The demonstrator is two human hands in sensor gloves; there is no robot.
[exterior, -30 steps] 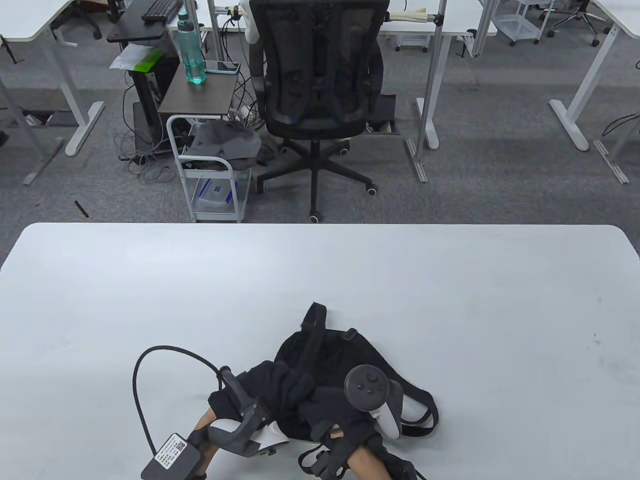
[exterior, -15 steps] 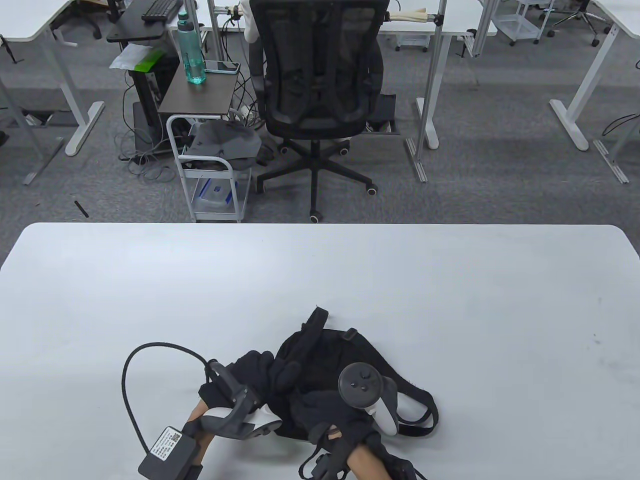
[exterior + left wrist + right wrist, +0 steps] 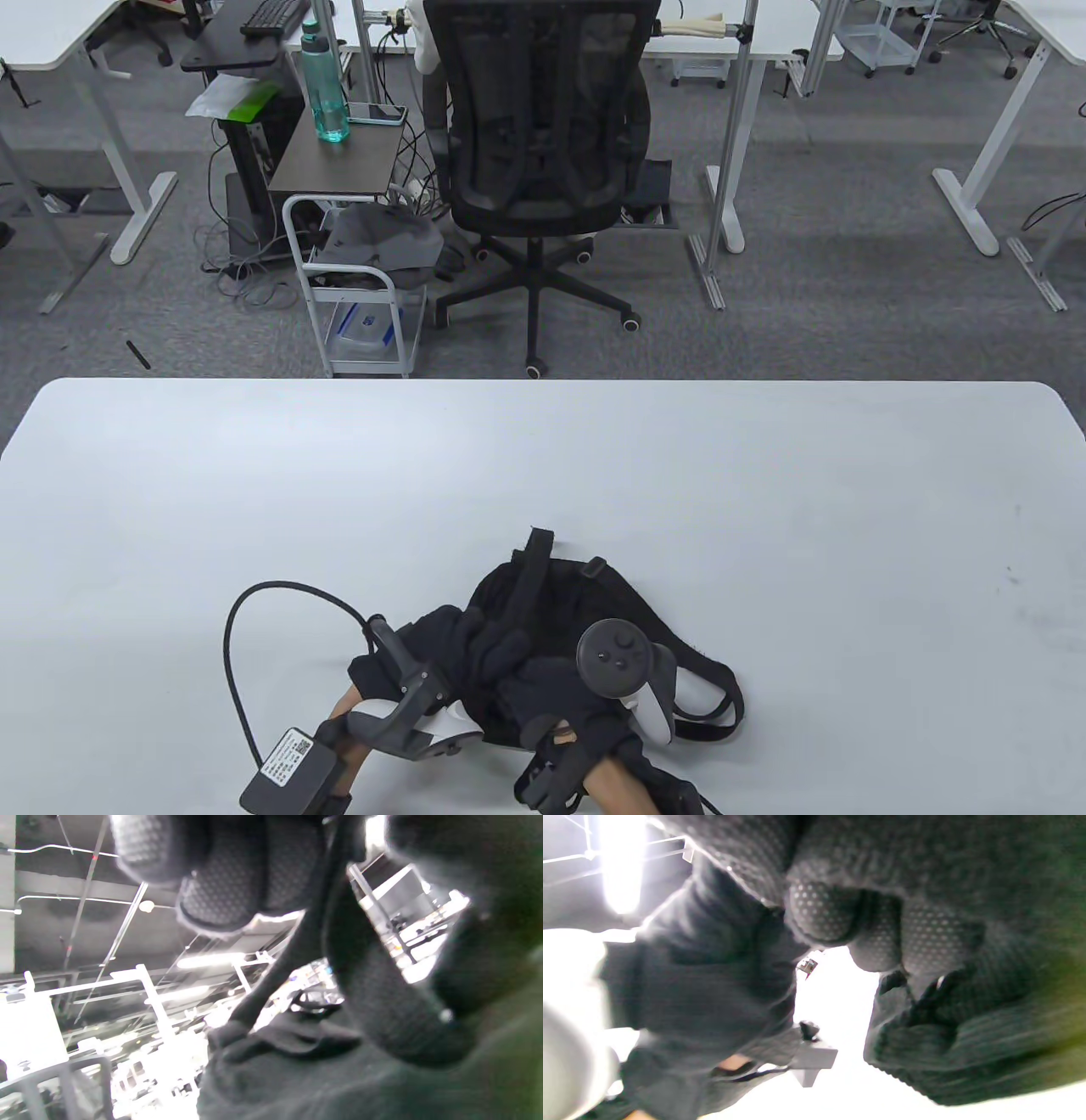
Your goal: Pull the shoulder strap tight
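A black bag (image 3: 594,603) lies on the white table (image 3: 254,492) near its front edge. Its padded shoulder strap (image 3: 530,577) runs up over the bag toward the far side. My left hand (image 3: 479,641) lies on the bag's left part. In the left wrist view its fingers (image 3: 237,878) curl around the strap (image 3: 373,993). My right hand (image 3: 551,688) is close beside it, on the bag's front. In the right wrist view its fingers (image 3: 831,916) are curled onto black bag fabric (image 3: 925,1056). What lies under the palm is hidden.
A second strap loop (image 3: 725,700) lies on the table at the bag's right. A black cable (image 3: 233,645) arcs off my left wrist. Beyond the table's far edge stand an office chair (image 3: 543,127) and a small cart (image 3: 356,280).
My left hand swung out to the left half a second ago and has come back right onto the bag. The strap's far end shifted slightly. My right hand barely moved.
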